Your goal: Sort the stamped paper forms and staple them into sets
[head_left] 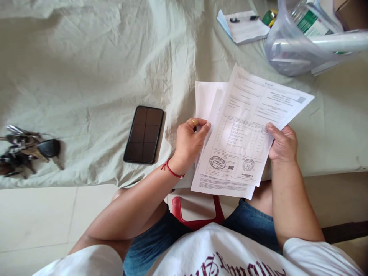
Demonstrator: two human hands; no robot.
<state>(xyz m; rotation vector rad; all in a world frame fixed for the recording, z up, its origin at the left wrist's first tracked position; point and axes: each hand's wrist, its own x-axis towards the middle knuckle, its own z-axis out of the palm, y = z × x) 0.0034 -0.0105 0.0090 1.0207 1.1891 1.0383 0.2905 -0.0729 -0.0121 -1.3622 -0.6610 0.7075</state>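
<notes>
Several overlapping printed sheets of paper (241, 126) are held up at the table's front edge, tilted to the right. The top sheet carries a table of text, two round stamps and small square codes. My left hand (189, 140), with a gold ring and a red string bracelet, pinches the sheets' left edge between thumb and fingers. On the right edge, my right hand (283, 142) grips them with its thumb on top and its fingers mostly hidden behind. Another white sheet (208, 96) shows behind the upper left of the stack.
A black smartphone (144, 134) lies left of my left hand. Farther left is a bunch of keys (25, 149). At the back right are a notepad (248, 28) with a pen and a plastic bag (283, 50) holding a bottle. A red stool (198, 220) shows below the table.
</notes>
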